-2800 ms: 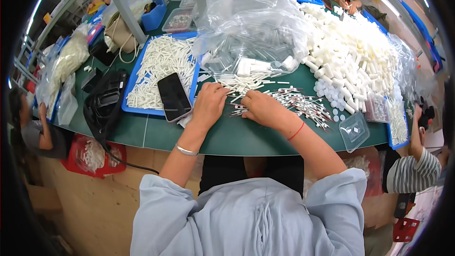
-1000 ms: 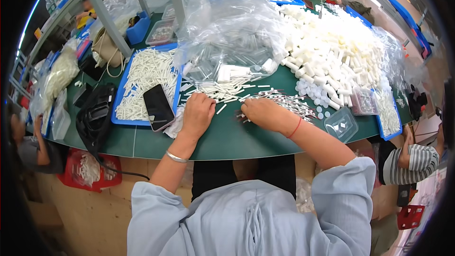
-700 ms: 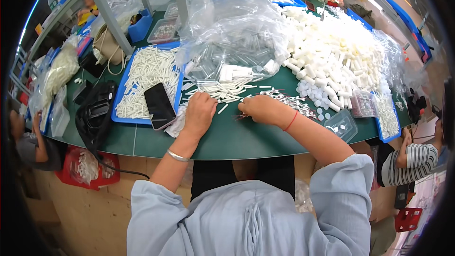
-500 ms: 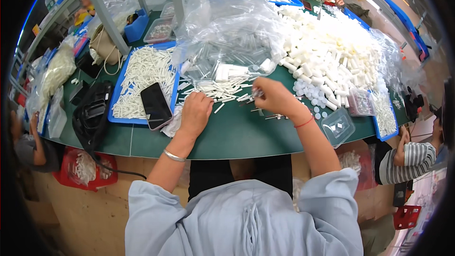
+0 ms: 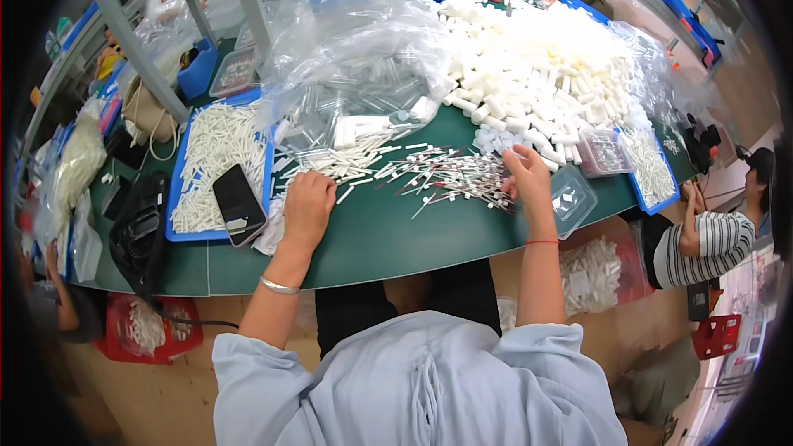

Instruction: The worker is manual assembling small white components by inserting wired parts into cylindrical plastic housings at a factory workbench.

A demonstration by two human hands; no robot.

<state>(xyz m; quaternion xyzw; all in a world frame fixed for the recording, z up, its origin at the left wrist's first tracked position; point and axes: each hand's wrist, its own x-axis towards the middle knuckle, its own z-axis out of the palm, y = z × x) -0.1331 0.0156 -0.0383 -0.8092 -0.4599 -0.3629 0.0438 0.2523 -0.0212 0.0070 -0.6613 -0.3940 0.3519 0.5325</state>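
Observation:
My left hand (image 5: 310, 205) rests at the near edge of a heap of short white tubes (image 5: 351, 161), fingers curled together; anything inside them is hidden. My right hand (image 5: 529, 175) hovers at the right end of a pile of thin rods with white tips (image 5: 446, 175). Its fingers are apart, and I see nothing held in it. Small translucent discs (image 5: 493, 139) lie just beyond its fingertips. Beside its wrist sits a shallow clear plastic box (image 5: 572, 200) with small white pieces inside.
A blue tray (image 5: 175, 198) of white tubes holds a black phone (image 5: 239, 205) at left. Beyond are a large clear plastic bag (image 5: 355, 25) and a mound of white cylinders (image 5: 537, 66). Another blue tray (image 5: 666, 197) stands at right. Co-workers sit around the table.
My right hand has moved right, off the rods, and its fingers have spread from a closed grip. The rod pile is now uncovered. The whole view has shifted; my left hand stays by the tubes.

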